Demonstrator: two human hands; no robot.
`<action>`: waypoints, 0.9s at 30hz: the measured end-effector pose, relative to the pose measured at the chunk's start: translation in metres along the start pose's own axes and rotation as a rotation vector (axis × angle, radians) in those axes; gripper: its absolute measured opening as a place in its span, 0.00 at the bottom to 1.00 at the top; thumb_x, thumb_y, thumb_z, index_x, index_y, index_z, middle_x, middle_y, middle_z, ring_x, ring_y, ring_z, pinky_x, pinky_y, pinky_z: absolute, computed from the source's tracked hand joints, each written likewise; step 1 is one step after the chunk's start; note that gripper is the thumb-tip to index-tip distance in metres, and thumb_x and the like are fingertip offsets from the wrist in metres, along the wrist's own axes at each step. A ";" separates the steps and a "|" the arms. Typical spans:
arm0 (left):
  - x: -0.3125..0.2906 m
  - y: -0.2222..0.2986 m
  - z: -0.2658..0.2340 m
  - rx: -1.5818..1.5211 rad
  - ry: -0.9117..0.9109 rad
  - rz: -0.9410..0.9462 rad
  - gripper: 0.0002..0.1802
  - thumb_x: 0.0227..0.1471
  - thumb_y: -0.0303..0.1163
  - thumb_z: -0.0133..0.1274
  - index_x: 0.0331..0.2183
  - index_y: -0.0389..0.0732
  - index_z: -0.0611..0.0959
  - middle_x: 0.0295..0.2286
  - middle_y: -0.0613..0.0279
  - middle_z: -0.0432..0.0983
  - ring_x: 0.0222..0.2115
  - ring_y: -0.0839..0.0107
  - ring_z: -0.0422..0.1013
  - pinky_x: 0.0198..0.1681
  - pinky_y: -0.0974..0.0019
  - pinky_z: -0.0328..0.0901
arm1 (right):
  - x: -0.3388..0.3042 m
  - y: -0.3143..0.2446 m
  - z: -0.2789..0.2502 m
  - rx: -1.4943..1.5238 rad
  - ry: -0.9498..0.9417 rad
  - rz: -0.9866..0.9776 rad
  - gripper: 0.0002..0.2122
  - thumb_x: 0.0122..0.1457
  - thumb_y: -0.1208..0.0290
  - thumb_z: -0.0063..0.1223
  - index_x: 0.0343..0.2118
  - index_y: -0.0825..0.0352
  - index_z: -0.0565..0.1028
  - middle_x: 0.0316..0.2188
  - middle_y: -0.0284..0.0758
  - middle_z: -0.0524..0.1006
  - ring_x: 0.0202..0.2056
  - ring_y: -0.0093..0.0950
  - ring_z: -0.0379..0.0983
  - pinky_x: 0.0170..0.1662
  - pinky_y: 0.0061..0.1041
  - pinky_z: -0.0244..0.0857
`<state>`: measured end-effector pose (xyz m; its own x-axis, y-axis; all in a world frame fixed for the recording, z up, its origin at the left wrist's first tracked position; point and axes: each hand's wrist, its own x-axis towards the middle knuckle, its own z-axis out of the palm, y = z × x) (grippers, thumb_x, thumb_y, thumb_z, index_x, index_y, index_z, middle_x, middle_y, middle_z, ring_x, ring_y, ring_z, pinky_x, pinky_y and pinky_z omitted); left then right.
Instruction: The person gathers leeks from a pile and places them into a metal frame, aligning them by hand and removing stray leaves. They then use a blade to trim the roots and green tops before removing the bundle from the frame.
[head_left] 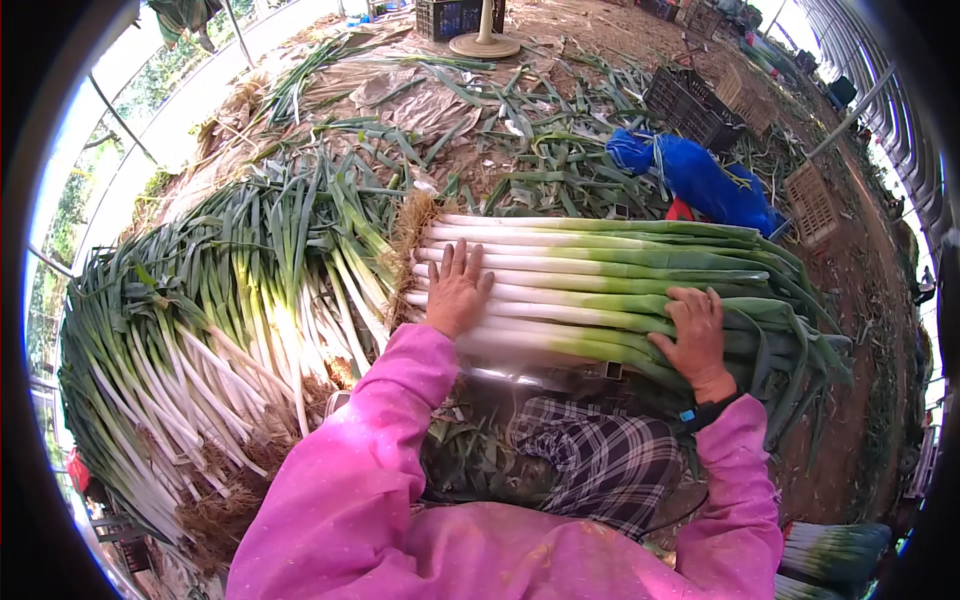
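A row of leeks [560,268] lies side by side in front of me, roots to the left and green tops to the right. My left hand [459,290] rests flat on the white shanks near the roots, fingers spread. On the green part towards the right lies my right hand [692,338], its fingers apart and touching the leaves. Neither hand is wrapped around a leek. To the left, a large heap of loose leeks [190,370] spreads out with its roots nearest me. The surface under the row is mostly hidden.
Beyond the row lies a blue bag [700,180]. Dark crates [690,108] and a tan crate [811,203] stand at the right. A round-based stand [485,44] is at the back. Leaf scraps litter the soil. Trimmed leeks [832,553] lie at the lower right.
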<state>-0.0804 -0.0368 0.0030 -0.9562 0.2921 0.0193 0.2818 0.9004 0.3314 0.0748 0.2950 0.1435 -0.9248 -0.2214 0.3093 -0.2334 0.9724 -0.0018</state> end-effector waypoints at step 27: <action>-0.038 -0.347 0.022 -0.176 0.061 -0.635 0.20 0.52 0.41 0.43 0.31 0.37 0.84 0.31 0.41 0.78 0.34 0.47 0.75 0.42 0.51 0.68 | 0.041 -0.013 0.037 -0.297 -0.142 -0.070 0.32 0.39 0.43 0.58 0.48 0.55 0.75 0.62 0.36 0.60 0.64 0.38 0.50 0.62 0.57 0.39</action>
<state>-0.1403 -0.3530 -0.1329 -0.9365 -0.3015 -0.1790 -0.3504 0.8243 0.4447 0.0284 0.2710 0.1207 -0.9471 -0.2760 0.1637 -0.2192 0.9290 0.2982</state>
